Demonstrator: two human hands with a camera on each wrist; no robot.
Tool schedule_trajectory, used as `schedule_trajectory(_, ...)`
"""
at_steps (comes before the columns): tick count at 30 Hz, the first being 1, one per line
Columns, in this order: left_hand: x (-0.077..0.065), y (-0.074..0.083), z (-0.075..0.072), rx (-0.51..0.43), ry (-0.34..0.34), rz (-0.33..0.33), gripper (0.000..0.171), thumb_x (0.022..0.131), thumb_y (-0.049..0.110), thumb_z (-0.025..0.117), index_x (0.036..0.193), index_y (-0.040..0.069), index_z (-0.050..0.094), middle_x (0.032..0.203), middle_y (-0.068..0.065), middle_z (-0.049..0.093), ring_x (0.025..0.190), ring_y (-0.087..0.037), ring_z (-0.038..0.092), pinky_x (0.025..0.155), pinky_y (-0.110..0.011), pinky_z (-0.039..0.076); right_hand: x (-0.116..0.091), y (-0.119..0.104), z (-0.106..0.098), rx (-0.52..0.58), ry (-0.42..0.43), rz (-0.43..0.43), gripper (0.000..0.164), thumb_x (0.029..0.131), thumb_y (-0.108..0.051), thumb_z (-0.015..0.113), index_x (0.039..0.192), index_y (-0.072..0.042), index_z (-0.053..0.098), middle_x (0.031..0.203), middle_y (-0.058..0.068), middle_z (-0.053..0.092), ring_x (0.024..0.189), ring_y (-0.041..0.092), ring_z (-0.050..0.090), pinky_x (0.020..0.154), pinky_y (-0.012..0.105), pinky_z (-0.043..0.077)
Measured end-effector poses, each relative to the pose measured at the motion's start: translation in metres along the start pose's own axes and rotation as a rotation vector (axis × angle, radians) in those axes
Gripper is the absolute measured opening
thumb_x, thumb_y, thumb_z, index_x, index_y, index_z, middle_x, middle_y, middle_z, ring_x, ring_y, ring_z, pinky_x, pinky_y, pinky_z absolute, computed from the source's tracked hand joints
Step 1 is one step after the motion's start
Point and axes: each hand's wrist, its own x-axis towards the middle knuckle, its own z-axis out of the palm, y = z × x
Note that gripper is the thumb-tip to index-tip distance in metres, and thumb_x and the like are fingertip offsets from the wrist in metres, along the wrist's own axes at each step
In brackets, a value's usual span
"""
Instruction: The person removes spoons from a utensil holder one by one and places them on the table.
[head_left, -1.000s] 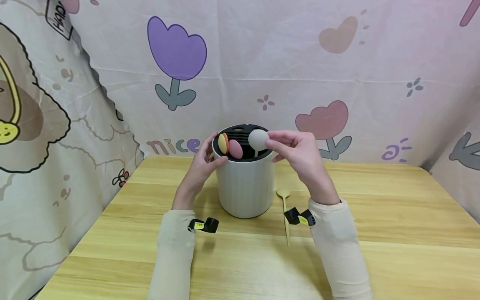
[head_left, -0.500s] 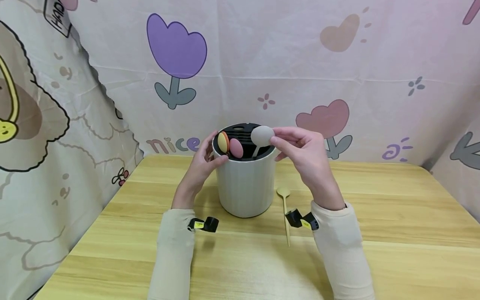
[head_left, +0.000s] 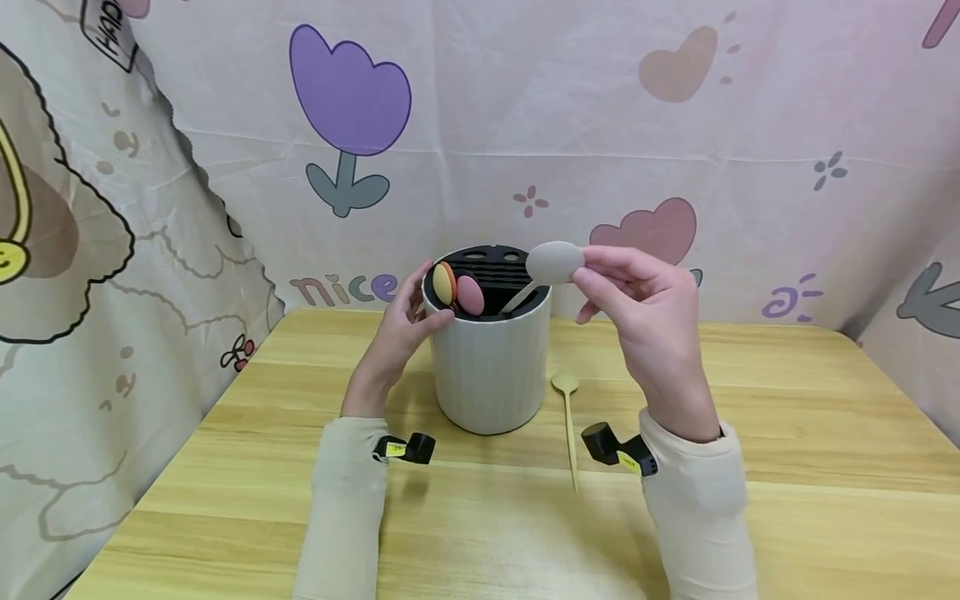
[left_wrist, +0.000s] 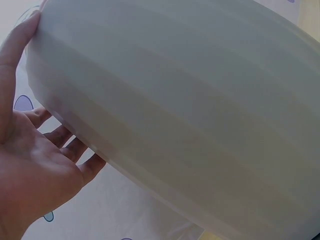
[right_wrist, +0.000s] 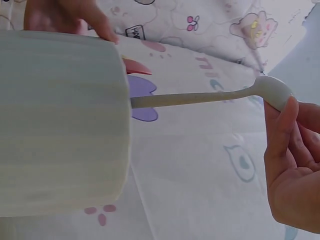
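Observation:
A whitish ribbed utensil holder (head_left: 491, 375) with a black slotted insert (head_left: 491, 271) stands upright on the table. My left hand (head_left: 401, 337) grips its left side, with the thumb at the rim and the fingers around the far side, also seen in the left wrist view (left_wrist: 45, 165). My right hand (head_left: 645, 325) pinches a light grey spoon (head_left: 555, 262) by its bowl. The spoon's handle slants down into the holder, its lower end hidden; the right wrist view shows much of the handle (right_wrist: 195, 99) outside the rim. A yellow spoon (head_left: 444, 285) and a pink spoon (head_left: 470, 296) stand in the holder.
A pale yellow spoon (head_left: 567, 417) lies on the wooden table (head_left: 810, 450), right of the holder. An orange edge shows behind the upright yellow spoon. A printed cloth (head_left: 480, 100) hangs behind the table and another at the left.
My right hand has moved right and slightly up with the grey spoon. The spoon now leans further right, and more of its handle shows. My left hand stays on the holder.

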Motion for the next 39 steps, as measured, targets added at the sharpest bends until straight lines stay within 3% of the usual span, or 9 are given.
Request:
schedule_trajectory(6, 0.000, 0.000, 0.000, 0.004, -0.001, -0.001, 0.091, 0.082, 0.035, 0.071, 0.155, 0.013, 0.020, 0.158, -0.006, 0.022, 0.144, -0.023, 0.018, 0.114, -0.049, 0.020, -0.004, -0.008, -0.003, 0.085, 0.005, -0.083, 0.021, 0.082, 0.015, 0.064, 0.096, 0.003, 0.074, 0.086, 0.009, 0.072, 0.069, 0.016, 0.061, 0.054, 0.025, 0.052)
schedule_trajectory(12, 0.001, 0.000, 0.000, 0.001, -0.008, 0.008, 0.093, 0.081, 0.038, 0.072, 0.154, 0.014, 0.022, 0.157, -0.007, 0.023, 0.144, -0.023, 0.020, 0.114, -0.048, 0.020, -0.008, -0.014, -0.013, 0.349, 0.002, -0.149, 0.019, 0.081, 0.022, 0.058, 0.099, 0.020, 0.064, 0.087, 0.019, 0.070, 0.072, 0.023, 0.059, 0.053, 0.027, 0.050)
schedule_trajectory(15, 0.001, 0.001, 0.000, 0.001, -0.005, 0.008, 0.089, 0.081, 0.034, 0.070, 0.154, 0.016, 0.022, 0.156, -0.006, 0.024, 0.144, -0.022, 0.021, 0.114, -0.048, 0.020, -0.009, -0.017, -0.019, 0.413, 0.005, -0.171, 0.020, 0.081, 0.026, 0.055, 0.099, 0.025, 0.061, 0.088, 0.024, 0.069, 0.069, 0.026, 0.059, 0.051, 0.029, 0.049)
schedule_trajectory(28, 0.000, 0.000, 0.000, -0.002, -0.008, 0.013, 0.086, 0.083, 0.029, 0.068, 0.154, 0.015, 0.021, 0.157, -0.007, 0.023, 0.144, -0.022, 0.020, 0.114, -0.048, 0.018, -0.013, -0.020, -0.023, 0.392, -0.026, -0.171, 0.021, 0.080, 0.028, 0.050, 0.099, 0.026, 0.060, 0.087, 0.024, 0.068, 0.064, 0.026, 0.056, 0.050, 0.029, 0.049)
schedule_trajectory(39, 0.000, -0.001, 0.000, -0.001, -0.001, 0.011, 0.084, 0.083, 0.023, 0.066, 0.154, 0.015, 0.022, 0.157, -0.006, 0.024, 0.144, -0.021, 0.020, 0.115, -0.048, 0.017, -0.014, -0.021, -0.028, 0.364, -0.105, -0.170, 0.022, 0.081, 0.028, 0.051, 0.101, 0.026, 0.058, 0.091, 0.025, 0.068, 0.070, 0.027, 0.058, 0.052, 0.030, 0.050)
